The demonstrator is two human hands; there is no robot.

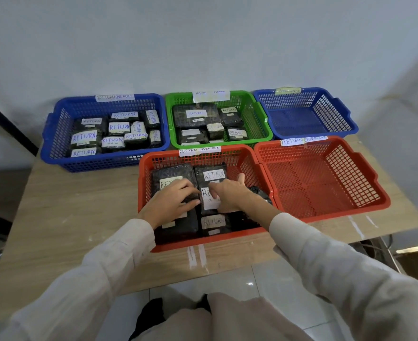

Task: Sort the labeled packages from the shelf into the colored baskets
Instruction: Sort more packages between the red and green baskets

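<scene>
Inside the near red basket [142, 183], a labelled package [209, 202] is pinched at its edge by the left hand [172, 204]; it is touched by the right hand [231, 195], whose grip cannot be told.

This looks like a parcel sorting corner in the back room of a shop or courier depot. Plastic baskets crowd a plain table [67, 205] against a bare wall [203, 45]. A red basket [144, 168] sits under the left grip [172, 200] and right grip [230, 195], with a blue basket [55, 134] and green basket [262, 119] beyond them. Each carries a taped paper tag [199, 151] reading RETURN OVERDUE and holds black-wrapped packages [186, 120] hand-marked RETURN.
</scene>
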